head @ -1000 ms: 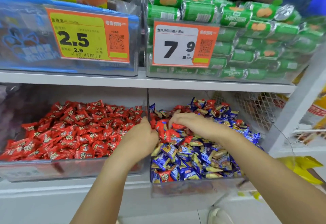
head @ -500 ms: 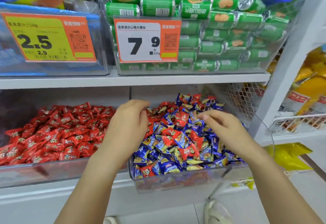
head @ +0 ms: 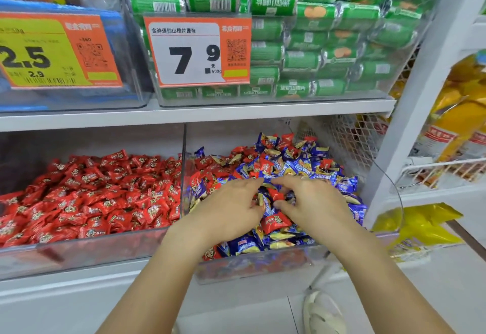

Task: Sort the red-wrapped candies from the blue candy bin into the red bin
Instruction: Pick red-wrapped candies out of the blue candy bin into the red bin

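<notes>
Both of your hands lie palm-down on the heap in the blue candy bin [head: 252,268], fingers stretched and loose, gripping nothing that shows. Your left hand [head: 231,208] and right hand [head: 314,206] almost meet at the fingertips, and the gap between them frames a few crinkled wrappers; whether any finger pinches one underneath, you cannot tell.

Just below your right thumb sits a red-wrapped candy [head: 274,223], glossy and pillow-shaped, lying free on the pile. More red pieces are mixed among the blue and gold wrappers beyond your fingertips and left of your left hand, partly buried.

Beside your left wrist a clear plastic divider wall [head: 183,176] stands upright between the two bins. Past it, the red bin [head: 79,252] is a clear plastic trough filled with red wrappers.

Above your hands a white shelf [head: 184,116] carries a clear box of green foil rolls [head: 315,44] with a price card [head: 197,51] reading 7.9, and left of that a yellow price tag [head: 52,49] reading 2.5. To the right of your right forearm lies a yellow packet [head: 415,226].
</notes>
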Motion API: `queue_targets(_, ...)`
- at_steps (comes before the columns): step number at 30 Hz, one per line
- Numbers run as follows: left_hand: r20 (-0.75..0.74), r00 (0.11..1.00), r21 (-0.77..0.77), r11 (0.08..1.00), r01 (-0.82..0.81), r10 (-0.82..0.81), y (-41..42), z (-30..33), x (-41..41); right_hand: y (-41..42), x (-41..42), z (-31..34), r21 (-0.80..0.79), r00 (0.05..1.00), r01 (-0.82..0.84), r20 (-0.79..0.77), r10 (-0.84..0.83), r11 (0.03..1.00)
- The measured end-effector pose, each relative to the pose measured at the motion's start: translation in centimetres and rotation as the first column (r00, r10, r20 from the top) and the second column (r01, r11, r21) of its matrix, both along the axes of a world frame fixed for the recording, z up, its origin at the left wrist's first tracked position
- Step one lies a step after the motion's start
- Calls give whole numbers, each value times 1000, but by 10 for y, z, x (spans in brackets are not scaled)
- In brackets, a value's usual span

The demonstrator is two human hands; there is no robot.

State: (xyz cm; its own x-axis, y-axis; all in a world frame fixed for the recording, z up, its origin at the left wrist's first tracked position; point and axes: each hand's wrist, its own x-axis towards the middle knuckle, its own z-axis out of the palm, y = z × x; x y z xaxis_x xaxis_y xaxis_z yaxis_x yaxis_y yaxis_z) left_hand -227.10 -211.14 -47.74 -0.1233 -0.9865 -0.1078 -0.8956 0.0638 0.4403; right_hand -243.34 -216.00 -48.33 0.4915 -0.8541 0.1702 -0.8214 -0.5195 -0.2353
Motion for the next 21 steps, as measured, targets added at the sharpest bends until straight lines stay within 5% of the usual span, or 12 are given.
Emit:
queue_targets(9, 8, 999, -98, 994, -41, 42, 3, -2, 12, 1, -17, 9, 249, 917, -133, 398, 24, 959)
queue_targets(15, -180, 981, -377, 916, -139, 75, 8, 8, 14, 15, -12, -3, 287, 934, -310, 272, 233, 906)
queue_targets(21, -382, 894, -388, 838, -383, 232, 18, 24, 30, 13, -7, -3, 325, 958, -281, 143, 247, 903)
